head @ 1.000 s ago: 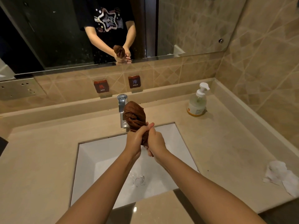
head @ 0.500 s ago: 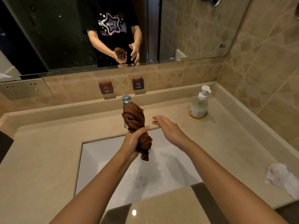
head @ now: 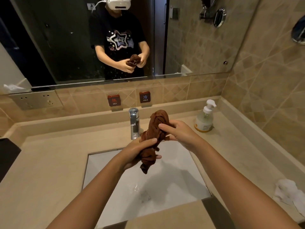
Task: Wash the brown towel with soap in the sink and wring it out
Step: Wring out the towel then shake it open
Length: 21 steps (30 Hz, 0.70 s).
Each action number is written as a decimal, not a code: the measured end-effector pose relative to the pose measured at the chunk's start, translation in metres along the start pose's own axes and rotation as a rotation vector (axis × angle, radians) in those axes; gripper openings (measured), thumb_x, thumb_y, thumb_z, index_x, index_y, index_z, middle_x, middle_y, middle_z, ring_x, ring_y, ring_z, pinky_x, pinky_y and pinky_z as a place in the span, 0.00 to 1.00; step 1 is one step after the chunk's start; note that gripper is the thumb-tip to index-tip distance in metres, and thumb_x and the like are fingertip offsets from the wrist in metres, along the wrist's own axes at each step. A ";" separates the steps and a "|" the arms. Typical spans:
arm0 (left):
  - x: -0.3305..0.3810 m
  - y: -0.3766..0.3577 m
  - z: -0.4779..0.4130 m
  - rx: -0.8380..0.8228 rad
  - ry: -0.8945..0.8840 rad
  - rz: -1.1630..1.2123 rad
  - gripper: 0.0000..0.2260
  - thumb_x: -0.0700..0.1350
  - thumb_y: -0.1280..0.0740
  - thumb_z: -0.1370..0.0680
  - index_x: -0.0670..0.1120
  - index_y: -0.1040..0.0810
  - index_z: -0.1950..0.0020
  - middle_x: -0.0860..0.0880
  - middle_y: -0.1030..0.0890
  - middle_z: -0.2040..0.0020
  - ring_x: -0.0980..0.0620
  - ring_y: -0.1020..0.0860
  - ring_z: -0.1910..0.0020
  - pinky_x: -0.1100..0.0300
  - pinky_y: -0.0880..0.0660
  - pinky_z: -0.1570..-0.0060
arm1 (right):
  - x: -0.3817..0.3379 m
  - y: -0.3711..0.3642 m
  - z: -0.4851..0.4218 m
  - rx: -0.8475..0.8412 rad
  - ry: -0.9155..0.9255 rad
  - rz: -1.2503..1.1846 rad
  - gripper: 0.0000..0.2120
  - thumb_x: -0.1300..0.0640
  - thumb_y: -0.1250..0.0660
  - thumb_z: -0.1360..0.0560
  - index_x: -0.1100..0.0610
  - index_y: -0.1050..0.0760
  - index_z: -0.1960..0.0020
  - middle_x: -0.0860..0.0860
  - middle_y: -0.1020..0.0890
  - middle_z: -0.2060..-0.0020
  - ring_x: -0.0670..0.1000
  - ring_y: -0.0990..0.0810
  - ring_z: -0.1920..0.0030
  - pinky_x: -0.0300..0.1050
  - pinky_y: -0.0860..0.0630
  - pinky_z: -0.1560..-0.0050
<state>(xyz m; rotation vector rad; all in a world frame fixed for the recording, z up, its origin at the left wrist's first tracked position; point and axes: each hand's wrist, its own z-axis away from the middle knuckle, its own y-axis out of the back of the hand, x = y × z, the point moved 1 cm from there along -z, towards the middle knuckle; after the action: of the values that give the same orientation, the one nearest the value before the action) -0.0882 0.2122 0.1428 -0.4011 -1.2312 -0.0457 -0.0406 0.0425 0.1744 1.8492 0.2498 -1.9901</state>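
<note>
Brown towel twisted, middle hidden by left hand, right hand

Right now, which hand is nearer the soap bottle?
Right. The right hand grips the brown towel high, left of the soap bottle; the left hand grips it lower, farther left.

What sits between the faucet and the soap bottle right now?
In the head view, the twisted brown towel and the right hand gripping it.
</note>
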 end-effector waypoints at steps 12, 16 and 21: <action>0.029 0.009 -0.009 0.379 -0.118 -0.346 0.12 0.46 0.39 0.20 0.40 0.21 0.51 0.43 0.20 0.57 0.47 0.22 0.54 0.52 0.27 0.50 | -0.028 0.020 0.005 0.014 0.068 -0.183 0.12 0.53 0.39 0.22 0.60 0.23 0.47 0.56 0.18 0.53 0.51 0.21 0.52 0.51 0.23 0.45; 0.049 0.004 -0.010 0.491 -0.238 -0.208 0.10 0.44 0.39 0.19 0.39 0.21 0.51 0.46 0.21 0.60 0.52 0.22 0.64 0.64 0.26 0.67 | -0.025 0.033 0.013 -0.050 0.037 -0.231 0.14 0.58 0.39 0.22 0.65 0.26 0.40 0.59 0.19 0.49 0.53 0.21 0.48 0.52 0.23 0.43; 0.090 -0.014 -0.005 0.453 -0.454 -0.336 0.09 0.43 0.41 0.19 0.45 0.22 0.53 0.48 0.22 0.58 0.54 0.22 0.61 0.70 0.26 0.68 | -0.023 0.057 0.030 -0.015 0.059 -0.173 0.14 0.69 0.35 0.27 0.57 0.24 0.44 0.54 0.19 0.47 0.52 0.19 0.48 0.47 0.20 0.50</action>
<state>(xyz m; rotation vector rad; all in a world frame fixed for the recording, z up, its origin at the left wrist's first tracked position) -0.0569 0.2137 0.2284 0.2075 -1.6969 0.0397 -0.0433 -0.0165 0.2086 1.9369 0.4556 -2.0412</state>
